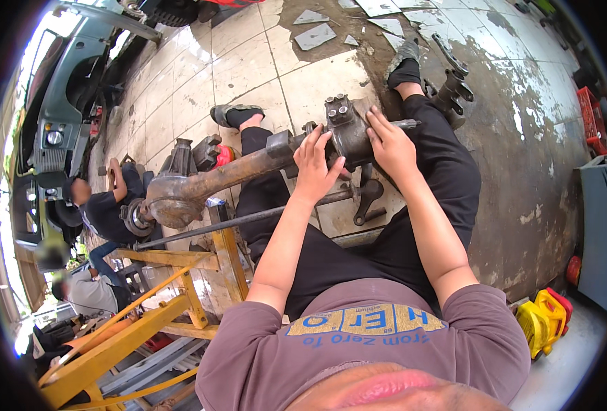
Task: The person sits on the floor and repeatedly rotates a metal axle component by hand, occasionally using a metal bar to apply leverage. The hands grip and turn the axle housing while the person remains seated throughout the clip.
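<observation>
A long rusty vehicle axle lies across in front of my legs, with its bulging differential housing at the left. At its right end is a dark steel knuckle housing with a bolted block on top. My left hand rests on the near left side of this housing, fingers stretched out and thumb apart. Against its right side lies my right hand, fingers extended flat, beside a protruding shaft. Below hang a steering arm and a long thin rod. Neither hand grips anything visible.
A yellow metal frame stands at the lower left. Two people sit beyond it, near a green vehicle. Another metal part lies by my right foot. Broken tiles, a red crate and a yellow case are around.
</observation>
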The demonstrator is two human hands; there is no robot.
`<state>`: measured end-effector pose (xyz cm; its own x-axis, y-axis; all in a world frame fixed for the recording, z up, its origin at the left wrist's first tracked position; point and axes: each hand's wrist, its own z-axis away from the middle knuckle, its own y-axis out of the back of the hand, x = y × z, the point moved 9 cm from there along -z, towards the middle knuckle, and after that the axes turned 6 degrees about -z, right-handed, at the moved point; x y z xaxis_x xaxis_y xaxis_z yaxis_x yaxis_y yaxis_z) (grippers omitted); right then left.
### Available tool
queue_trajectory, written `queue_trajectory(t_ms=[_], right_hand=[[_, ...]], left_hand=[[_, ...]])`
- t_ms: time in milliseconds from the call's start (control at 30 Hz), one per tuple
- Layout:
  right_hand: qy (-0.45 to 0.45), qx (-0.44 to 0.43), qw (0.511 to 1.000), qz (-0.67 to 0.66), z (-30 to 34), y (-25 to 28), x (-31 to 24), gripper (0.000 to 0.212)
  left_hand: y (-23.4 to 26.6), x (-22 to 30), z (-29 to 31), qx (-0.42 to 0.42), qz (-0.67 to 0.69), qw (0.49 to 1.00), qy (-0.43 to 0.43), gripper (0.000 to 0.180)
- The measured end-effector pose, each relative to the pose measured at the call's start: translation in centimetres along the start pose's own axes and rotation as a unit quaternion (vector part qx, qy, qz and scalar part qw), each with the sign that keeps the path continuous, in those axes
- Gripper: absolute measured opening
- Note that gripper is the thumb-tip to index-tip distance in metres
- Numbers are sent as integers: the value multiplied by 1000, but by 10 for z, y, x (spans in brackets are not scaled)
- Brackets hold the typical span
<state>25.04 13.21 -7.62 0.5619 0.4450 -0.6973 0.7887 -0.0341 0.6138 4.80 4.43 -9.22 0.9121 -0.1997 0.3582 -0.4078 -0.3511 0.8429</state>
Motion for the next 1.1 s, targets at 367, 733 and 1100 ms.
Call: queue_trajectory(t_ms=[367, 733, 1100], right_hand=[[-26, -55, 998, -26, 5, -3, -3, 42], [-8, -71, 996, -44, 16, -6, -5, 40], [-29, -51, 996, -61, 21, -4, 0, 37]], left_hand=[[-1, -3, 4, 0, -5, 1000, 12, 76], [7, -5, 2, 6, -2, 1000, 17, 75], [5, -4, 3, 6, 9, 1000, 14, 74]])
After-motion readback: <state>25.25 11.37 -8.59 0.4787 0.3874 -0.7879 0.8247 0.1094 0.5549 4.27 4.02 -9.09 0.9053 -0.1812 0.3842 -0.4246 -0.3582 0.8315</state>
